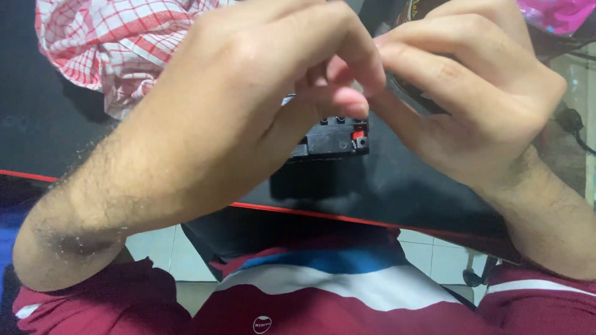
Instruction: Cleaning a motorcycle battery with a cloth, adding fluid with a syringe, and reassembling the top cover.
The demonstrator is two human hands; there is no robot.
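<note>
My left hand (248,93) and my right hand (472,87) meet close to the camera, fingertips pinched together above a black desk (397,186). Between and below them sits a small black blocky object (332,139) with studs on top and a red part on its right side. My left hand's fingers curl over it and seem to hold it. My right hand's fingertips pinch at its upper edge, where something small and pale shows. Most of the object is hidden by my fingers.
A red-and-white checked cloth (118,43) lies bunched at the back left of the desk. The desk's near edge has a red trim (323,214). A pink item (559,12) shows at top right, a black cable (574,124) at right. Tiled floor lies below.
</note>
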